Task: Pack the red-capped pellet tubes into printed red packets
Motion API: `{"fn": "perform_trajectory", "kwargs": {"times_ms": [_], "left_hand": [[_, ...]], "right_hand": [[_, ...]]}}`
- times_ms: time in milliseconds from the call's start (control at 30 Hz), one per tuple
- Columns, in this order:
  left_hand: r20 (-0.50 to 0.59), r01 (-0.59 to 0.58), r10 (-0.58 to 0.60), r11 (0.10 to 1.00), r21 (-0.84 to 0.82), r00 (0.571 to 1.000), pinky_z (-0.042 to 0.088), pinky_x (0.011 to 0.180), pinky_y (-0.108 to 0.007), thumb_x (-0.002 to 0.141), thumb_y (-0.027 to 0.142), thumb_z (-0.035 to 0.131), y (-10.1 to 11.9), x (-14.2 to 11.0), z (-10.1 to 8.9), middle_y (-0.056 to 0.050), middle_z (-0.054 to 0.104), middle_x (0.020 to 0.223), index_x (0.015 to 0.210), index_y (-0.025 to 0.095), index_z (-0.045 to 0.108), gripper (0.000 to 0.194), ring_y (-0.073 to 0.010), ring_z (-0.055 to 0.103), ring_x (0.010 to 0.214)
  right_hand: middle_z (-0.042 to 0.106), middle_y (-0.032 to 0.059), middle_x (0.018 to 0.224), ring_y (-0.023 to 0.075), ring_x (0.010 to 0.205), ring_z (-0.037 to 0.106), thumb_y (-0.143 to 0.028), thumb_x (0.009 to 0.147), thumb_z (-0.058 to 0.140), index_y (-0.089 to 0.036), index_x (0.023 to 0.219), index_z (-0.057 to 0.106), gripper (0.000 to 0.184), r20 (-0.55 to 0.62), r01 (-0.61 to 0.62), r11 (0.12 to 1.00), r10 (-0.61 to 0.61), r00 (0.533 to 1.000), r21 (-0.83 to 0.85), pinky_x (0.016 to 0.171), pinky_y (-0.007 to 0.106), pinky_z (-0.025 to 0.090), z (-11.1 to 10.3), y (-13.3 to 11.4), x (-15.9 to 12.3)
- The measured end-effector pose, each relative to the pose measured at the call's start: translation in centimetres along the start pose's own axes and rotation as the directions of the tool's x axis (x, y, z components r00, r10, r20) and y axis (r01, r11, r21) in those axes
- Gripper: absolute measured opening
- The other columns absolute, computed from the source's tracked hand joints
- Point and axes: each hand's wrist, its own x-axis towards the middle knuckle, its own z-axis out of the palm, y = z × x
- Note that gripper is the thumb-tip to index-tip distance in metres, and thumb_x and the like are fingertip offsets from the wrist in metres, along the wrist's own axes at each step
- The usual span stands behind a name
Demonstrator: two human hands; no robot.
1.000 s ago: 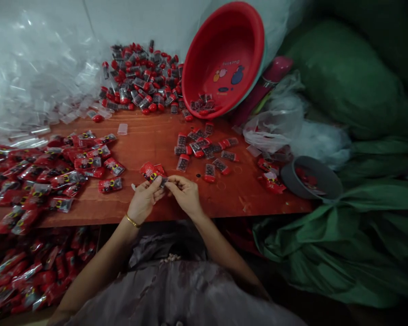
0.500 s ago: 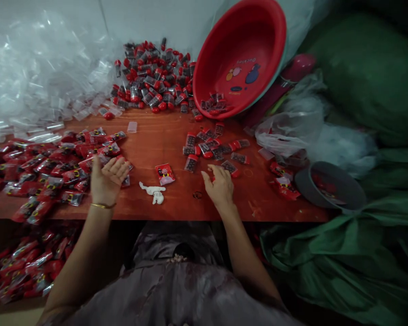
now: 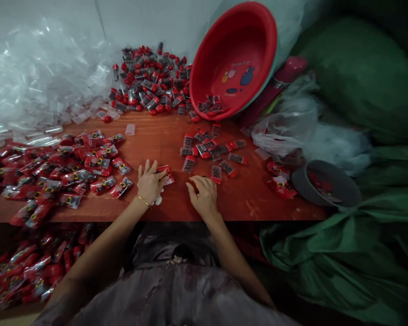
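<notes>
My left hand point(image 3: 150, 183), with a yellow bangle at the wrist, lies over the table with its fingers spread. Its thumb side touches a small red printed packet point(image 3: 168, 175), partly covered by the hand. A white crumpled piece point(image 3: 158, 200) peeks out beneath that hand, mostly hidden. My right hand point(image 3: 204, 197) rests on the table right of the packet, its fingers loosely bent and a gap showing between thumb and forefinger. Just beyond it lie several small clear containers with red caps and dark contents point(image 3: 216, 174).
Filled red packets point(image 3: 76, 176) are heaped at left, with more below the table edge. Behind are empty clear containers point(image 3: 54, 77) and a pile of filled ones point(image 3: 149, 83). A tilted red basin point(image 3: 236, 50), a grey bowl point(image 3: 301, 181) and green sacking point(image 3: 319, 253) occupy the right.
My left hand has moved right from the packet heap to the single red packet, turning palm down. My right hand has shifted left and nearer to me, uncovering a container.
</notes>
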Motion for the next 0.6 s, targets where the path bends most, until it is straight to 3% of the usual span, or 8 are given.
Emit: {"fn": "perform_trajectory", "kwargs": {"times_ms": [67, 167, 233, 333, 500, 600], "left_hand": [[-0.060, 0.019, -0.020, 0.999, -0.026, 0.998, 0.012, 0.111, -0.056, 0.084, 0.040, 0.052, 0.7, -0.3, -0.5, -0.005, 0.049, 0.140, 0.100, 0.030, 0.072, 0.028, -0.0340, 0.026, 0.139], [-0.115, 0.014, -0.015, 1.000, -0.007, 0.993, 0.009, 0.112, -0.056, 0.084, 0.037, 0.051, 1.6, -0.4, -1.1, -0.006, 0.048, 0.141, 0.101, 0.030, 0.072, 0.028, -0.0336, 0.023, 0.140], [-0.077, 0.003, -0.002, 1.000, 0.021, 0.997, 0.009, 0.112, -0.056, 0.080, 0.031, 0.057, 1.6, -0.2, -1.2, -0.007, 0.047, 0.141, 0.106, 0.029, 0.071, 0.030, -0.0346, 0.023, 0.140], [0.004, 0.016, -0.016, 0.999, 0.041, 1.000, 0.010, 0.111, -0.057, 0.077, 0.027, 0.059, 0.8, 0.2, -0.6, -0.007, 0.052, 0.137, 0.105, 0.030, 0.071, 0.030, -0.0354, 0.027, 0.138], [-0.012, 0.030, -0.030, 0.997, 0.070, 0.999, 0.011, 0.111, -0.055, 0.083, 0.032, 0.052, 0.0, 0.9, 0.3, -0.006, 0.061, 0.128, 0.093, 0.030, 0.075, 0.024, -0.0341, 0.032, 0.136], [0.007, 0.067, -0.068, 0.995, 0.068, 0.998, 0.015, 0.109, -0.057, 0.084, 0.036, 0.051, 0.4, 1.0, 0.3, -0.008, 0.060, 0.128, 0.100, 0.029, 0.073, 0.028, -0.0349, 0.035, 0.134]], "right_hand": [[0.070, 0.0096, 0.102, 0.0231, 0.096, 0.061, -0.036, 0.090, 0.049, -0.020, 0.100, 0.066, 0.026, 0.018, -0.029, 0.994, 0.027, 0.999, 0.105, 0.089, 0.039, 0.044, 0.2, -1.0, 0.5], [0.070, 0.0090, 0.099, 0.0184, 0.079, 0.064, -0.045, 0.087, 0.051, -0.018, 0.109, 0.061, 0.037, 0.124, -0.166, 0.958, 0.140, 0.982, 0.232, 0.076, 0.032, 0.050, 0.8, -2.6, 1.5], [0.069, 0.0079, 0.097, 0.0169, 0.070, 0.063, -0.053, 0.081, 0.056, -0.018, 0.109, 0.060, 0.045, 0.202, -0.242, 0.949, 0.202, 0.958, 0.203, 0.068, 0.030, 0.050, 1.4, -3.2, 2.1], [0.069, 0.0063, 0.093, 0.0176, 0.072, 0.063, -0.056, 0.078, 0.060, -0.020, 0.102, 0.062, 0.043, 0.239, -0.245, 0.959, 0.208, 0.948, 0.140, 0.065, 0.029, 0.048, 2.3, -3.3, 2.3], [0.070, 0.0050, 0.089, 0.0168, 0.072, 0.063, -0.044, 0.084, 0.056, -0.020, 0.096, 0.062, 0.028, 0.226, -0.226, 0.969, 0.199, 0.954, 0.104, 0.063, 0.026, 0.045, 2.6, -2.9, 1.9], [0.071, 0.0053, 0.090, 0.0179, 0.076, 0.064, -0.045, 0.085, 0.056, -0.021, 0.098, 0.063, 0.028, 0.273, -0.241, 0.970, 0.227, 0.935, 0.017, 0.063, 0.026, 0.044, 2.6, -3.3, 2.5]]}}
